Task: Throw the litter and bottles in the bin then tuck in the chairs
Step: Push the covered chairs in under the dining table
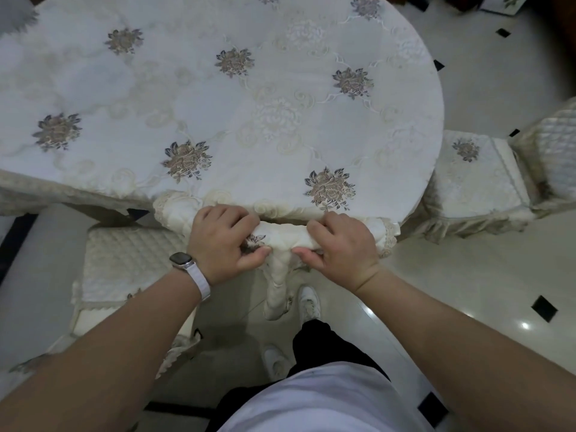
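Note:
Both my hands grip the top of a cream fabric-covered chair back pressed against the near edge of the round table. My left hand, with a watch on the wrist, holds the left part of the backrest top. My right hand holds the right part. The chair's seat is hidden under the table. The table carries a white tablecloth with embroidered flowers. No litter, bottles or bin show in this view.
A second covered chair stands at my left, its quilted seat out from the table. A third chair stands at the right, partly under the table edge. My legs and white shoes are on glossy tile floor.

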The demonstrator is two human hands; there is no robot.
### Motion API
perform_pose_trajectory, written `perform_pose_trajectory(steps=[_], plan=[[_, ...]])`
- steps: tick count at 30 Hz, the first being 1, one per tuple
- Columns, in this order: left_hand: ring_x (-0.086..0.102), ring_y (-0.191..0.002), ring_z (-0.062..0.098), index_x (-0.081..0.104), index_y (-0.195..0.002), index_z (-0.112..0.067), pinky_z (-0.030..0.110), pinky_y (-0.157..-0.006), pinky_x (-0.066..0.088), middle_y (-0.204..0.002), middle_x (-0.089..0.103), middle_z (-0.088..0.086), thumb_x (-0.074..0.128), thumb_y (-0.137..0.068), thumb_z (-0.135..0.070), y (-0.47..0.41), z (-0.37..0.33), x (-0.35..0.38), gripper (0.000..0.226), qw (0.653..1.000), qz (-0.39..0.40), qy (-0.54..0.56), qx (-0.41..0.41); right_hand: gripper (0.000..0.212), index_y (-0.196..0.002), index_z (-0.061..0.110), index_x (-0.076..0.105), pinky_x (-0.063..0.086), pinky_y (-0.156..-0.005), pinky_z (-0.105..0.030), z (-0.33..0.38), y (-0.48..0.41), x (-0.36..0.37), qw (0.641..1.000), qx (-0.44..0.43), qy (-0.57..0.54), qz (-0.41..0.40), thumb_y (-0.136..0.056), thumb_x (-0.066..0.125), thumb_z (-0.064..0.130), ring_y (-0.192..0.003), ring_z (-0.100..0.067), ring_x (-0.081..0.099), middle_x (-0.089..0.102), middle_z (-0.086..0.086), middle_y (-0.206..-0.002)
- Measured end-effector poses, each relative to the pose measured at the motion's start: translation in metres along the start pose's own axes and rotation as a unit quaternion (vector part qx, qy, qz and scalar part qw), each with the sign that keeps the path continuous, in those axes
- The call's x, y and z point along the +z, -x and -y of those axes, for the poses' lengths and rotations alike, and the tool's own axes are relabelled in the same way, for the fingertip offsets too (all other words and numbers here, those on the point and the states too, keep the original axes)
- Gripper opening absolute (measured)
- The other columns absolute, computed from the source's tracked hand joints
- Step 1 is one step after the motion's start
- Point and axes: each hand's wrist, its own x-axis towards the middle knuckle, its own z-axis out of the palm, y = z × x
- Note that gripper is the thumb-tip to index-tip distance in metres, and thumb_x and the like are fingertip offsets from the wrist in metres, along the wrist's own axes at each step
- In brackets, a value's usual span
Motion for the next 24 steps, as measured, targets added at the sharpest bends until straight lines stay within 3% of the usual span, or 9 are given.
perform_pose_trajectory(steps=[10, 13, 19, 24], plan=[[0.059, -0.093, 0.028, 0.072, -0.104, -0.015, 0.039, -0.086, 0.039, -0.098, 0.068, 0.004, 0.056, -0.082, -0.058, 0.007, -0.011, -0.018, 0.052, 0.996, 0.062, 0.02, -0.06, 0.044, -0.084, 0.009, 0.064, 0.038, -0.055, -0.032, 0.013, -0.007, -0.016, 0.993, 0.036, -0.033, 0.105, -0.085, 0.053, 0.052, -0.063, -0.028, 0.05, 0.052, -0.008, -0.077], [0.06, -0.101, 0.026, 0.071, -0.109, -0.011, 0.041, -0.093, 0.043, -0.108, 0.068, 0.006, 0.057, -0.086, -0.052, 0.011, -0.016, -0.032, 0.049, 0.993, 0.067, 0.043, -0.088, 0.043, -0.096, 0.01, 0.066, 0.04, -0.059, -0.032, 0.025, -0.019, -0.025, 0.986, 0.031, -0.045, 0.157, -0.084, 0.05, 0.048, -0.071, -0.028, 0.054, 0.057, -0.007, -0.087], [0.057, -0.115, 0.032, 0.067, -0.118, -0.01, 0.048, -0.098, 0.045, -0.121, 0.065, 0.01, 0.056, -0.09, -0.041, 0.033, -0.013, -0.069, 0.044, 0.983, 0.077, -0.027, -0.165, 0.048, -0.115, 0.013, 0.062, 0.048, -0.071, -0.039, 0.053, -0.062, -0.027, 0.965, -0.105, -0.073, 0.228, -0.09, 0.045, 0.05, -0.089, -0.027, 0.058, 0.061, -0.007, -0.108], [0.057, -0.117, 0.031, 0.066, -0.122, -0.011, 0.046, -0.1, 0.044, -0.124, 0.064, 0.01, 0.054, -0.092, -0.044, 0.058, -0.01, -0.102, 0.046, 0.955, 0.076, -0.104, -0.267, 0.053, -0.116, 0.014, 0.061, 0.048, -0.078, -0.043, 0.068, -0.098, -0.014, 0.937, -0.194, -0.096, 0.273, -0.089, 0.039, 0.055, -0.097, -0.03, 0.057, 0.06, -0.007, -0.113]])
